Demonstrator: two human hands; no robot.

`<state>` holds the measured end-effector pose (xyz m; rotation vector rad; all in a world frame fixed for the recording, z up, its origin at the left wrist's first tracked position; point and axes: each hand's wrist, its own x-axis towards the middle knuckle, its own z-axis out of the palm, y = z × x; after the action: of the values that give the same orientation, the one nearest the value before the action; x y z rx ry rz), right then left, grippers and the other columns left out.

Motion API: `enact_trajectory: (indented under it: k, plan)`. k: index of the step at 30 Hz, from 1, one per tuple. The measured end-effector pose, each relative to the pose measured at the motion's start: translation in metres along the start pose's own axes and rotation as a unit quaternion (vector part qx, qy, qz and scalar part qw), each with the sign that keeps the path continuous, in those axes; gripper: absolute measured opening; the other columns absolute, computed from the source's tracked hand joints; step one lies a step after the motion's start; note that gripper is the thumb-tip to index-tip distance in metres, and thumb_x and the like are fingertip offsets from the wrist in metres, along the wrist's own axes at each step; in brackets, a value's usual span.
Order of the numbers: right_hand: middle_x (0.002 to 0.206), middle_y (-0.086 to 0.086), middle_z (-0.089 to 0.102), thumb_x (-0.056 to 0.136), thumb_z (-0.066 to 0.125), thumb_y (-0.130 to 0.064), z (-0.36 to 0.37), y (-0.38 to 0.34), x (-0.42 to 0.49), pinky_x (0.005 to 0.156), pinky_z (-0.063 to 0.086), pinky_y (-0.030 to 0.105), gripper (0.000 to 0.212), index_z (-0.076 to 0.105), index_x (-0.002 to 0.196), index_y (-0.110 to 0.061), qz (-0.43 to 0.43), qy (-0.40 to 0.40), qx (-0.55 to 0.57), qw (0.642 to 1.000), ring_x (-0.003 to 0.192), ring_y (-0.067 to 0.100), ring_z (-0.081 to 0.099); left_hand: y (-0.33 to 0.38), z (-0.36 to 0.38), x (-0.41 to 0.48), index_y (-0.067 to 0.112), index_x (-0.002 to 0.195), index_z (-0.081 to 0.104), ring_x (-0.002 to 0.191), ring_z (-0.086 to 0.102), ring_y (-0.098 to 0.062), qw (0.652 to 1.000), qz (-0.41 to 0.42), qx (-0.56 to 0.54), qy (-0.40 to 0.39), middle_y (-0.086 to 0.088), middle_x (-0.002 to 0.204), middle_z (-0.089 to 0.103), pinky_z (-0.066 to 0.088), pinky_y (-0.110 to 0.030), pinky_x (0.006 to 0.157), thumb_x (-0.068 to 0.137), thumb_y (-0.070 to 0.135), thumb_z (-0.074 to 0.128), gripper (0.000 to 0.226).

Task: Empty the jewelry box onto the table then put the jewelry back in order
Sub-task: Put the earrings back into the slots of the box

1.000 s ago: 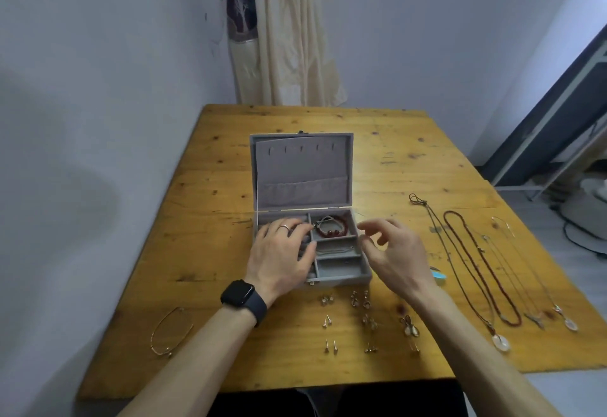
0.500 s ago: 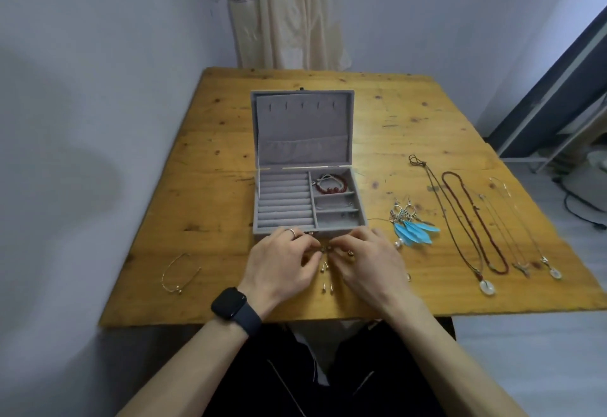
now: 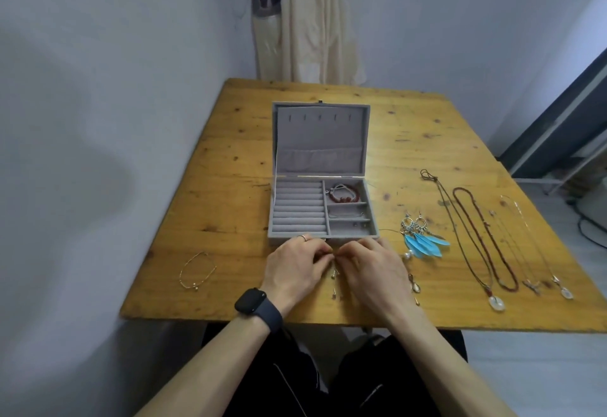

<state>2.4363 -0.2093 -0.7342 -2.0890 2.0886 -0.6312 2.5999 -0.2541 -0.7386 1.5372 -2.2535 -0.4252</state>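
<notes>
Jewelry box — just beyond hands

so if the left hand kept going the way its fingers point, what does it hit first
The left hand points right and slightly away, fingertips almost meeting the right hand. It would likely meet the right hand's fingertips first, with the box front wall just beyond; depth is hard to judge.

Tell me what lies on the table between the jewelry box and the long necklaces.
In the head view, the blue feather earrings lie between the jewelry box and the long necklaces; otherwise bare wood.
</notes>
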Motion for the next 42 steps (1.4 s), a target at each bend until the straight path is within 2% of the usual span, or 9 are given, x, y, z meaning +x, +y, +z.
enact_trajectory:
  k: [4, 6, 11, 14, 18, 22, 31, 34, 42]
  plan:
    - [0.087, -0.009, 0.066, 0.091, 0.066, -0.027, -0.002, 0.000, 0.001, 0.070, 0.049, 0.029, 0.004, 0.063, 0.093, -0.025, 0.001, 0.005, 0.092, 0.996, 0.083, 0.011, 0.055, -0.011, -0.019, 0.002, 0.034, 0.099, 0.074, 0.089, 0.064, -0.003, 0.997, -0.024, -0.067, -0.002, 0.016, 0.096, 0.072, 0.057, -0.030, 0.077, 0.091, 0.050, 0.064, 0.020]
    - [0.079, -0.013, 0.062, 0.089, 0.070, -0.022, -0.004, -0.001, 0.005, 0.064, 0.049, 0.024, 0.008, 0.062, 0.090, -0.025, 0.001, 0.018, 0.136, 0.991, 0.074, 0.003, 0.056, -0.018, -0.033, 0.006, 0.031, 0.095, 0.075, 0.085, 0.063, 0.002, 0.993, -0.031, -0.114, 0.004, 0.018, 0.091, 0.071, 0.057, -0.027, 0.075, 0.089, 0.046, 0.068, 0.017]
    - [0.089, -0.012, 0.068, 0.092, 0.070, -0.020, -0.012, -0.004, 0.025, 0.066, 0.044, 0.008, 0.011, 0.070, 0.103, -0.023, 0.000, 0.040, 0.190, 0.981, 0.076, -0.004, 0.060, -0.038, -0.066, 0.024, 0.031, 0.092, 0.076, 0.080, 0.059, 0.005, 0.992, -0.042, -0.118, 0.036, 0.019, 0.088, 0.069, 0.049, -0.015, 0.065, 0.089, 0.042, 0.070, 0.013]
    - [0.090, -0.011, 0.069, 0.093, 0.068, -0.019, -0.014, -0.006, 0.047, 0.065, 0.041, 0.004, 0.013, 0.073, 0.105, -0.022, -0.002, 0.032, 0.205, 0.978, 0.079, -0.007, 0.058, -0.049, -0.072, 0.040, 0.034, 0.092, 0.075, 0.079, 0.059, 0.003, 0.993, -0.062, -0.089, 0.044, 0.020, 0.085, 0.068, 0.049, -0.017, 0.063, 0.091, 0.043, 0.068, 0.011]
    - [0.093, -0.010, 0.070, 0.094, 0.067, -0.020, -0.007, -0.006, 0.084, 0.071, 0.046, 0.009, 0.014, 0.076, 0.105, -0.022, 0.001, 0.007, 0.202, 0.979, 0.084, 0.001, 0.063, -0.056, -0.065, 0.058, 0.030, 0.099, 0.074, 0.085, 0.060, -0.002, 0.994, -0.070, -0.080, 0.021, 0.015, 0.094, 0.069, 0.053, -0.023, 0.070, 0.094, 0.038, 0.065, 0.013]
    - [0.100, -0.007, 0.068, 0.094, 0.066, -0.027, 0.006, -0.007, 0.114, 0.082, 0.055, 0.035, 0.015, 0.078, 0.103, -0.027, 0.008, -0.023, 0.160, 0.987, 0.092, 0.015, 0.062, -0.060, -0.053, 0.068, 0.027, 0.103, 0.074, 0.094, 0.061, -0.007, 0.994, -0.075, -0.083, 0.001, 0.010, 0.101, 0.070, 0.056, -0.030, 0.081, 0.095, 0.035, 0.064, 0.015]
    - [0.097, -0.008, 0.056, 0.093, 0.063, -0.026, 0.007, -0.014, 0.134, 0.084, 0.052, 0.037, 0.017, 0.078, 0.100, -0.027, -0.010, -0.077, 0.040, 0.996, 0.098, 0.020, 0.055, -0.066, -0.046, 0.070, 0.032, 0.107, 0.071, 0.093, 0.061, -0.007, 0.995, -0.065, -0.072, -0.002, 0.012, 0.104, 0.068, 0.056, -0.030, 0.078, 0.096, 0.041, 0.061, 0.018]
    - [0.100, -0.005, 0.061, 0.093, 0.062, -0.026, 0.003, -0.015, 0.133, 0.086, 0.050, 0.033, 0.018, 0.078, 0.101, -0.025, -0.015, -0.095, 0.017, 0.995, 0.100, 0.019, 0.054, -0.066, -0.045, 0.071, 0.030, 0.108, 0.071, 0.093, 0.060, -0.006, 0.995, -0.060, -0.077, -0.003, 0.011, 0.104, 0.067, 0.056, -0.029, 0.077, 0.096, 0.040, 0.061, 0.019]
    - [0.095, -0.006, 0.063, 0.087, 0.062, -0.025, 0.007, -0.020, 0.133, 0.074, 0.047, 0.026, 0.018, 0.078, 0.094, -0.028, 0.015, -0.074, 0.010, 0.997, 0.090, 0.014, 0.056, -0.064, -0.048, 0.072, 0.029, 0.107, 0.071, 0.094, 0.061, -0.008, 0.997, -0.052, -0.055, -0.010, 0.011, 0.103, 0.066, 0.056, -0.030, 0.078, 0.096, 0.038, 0.061, 0.018]
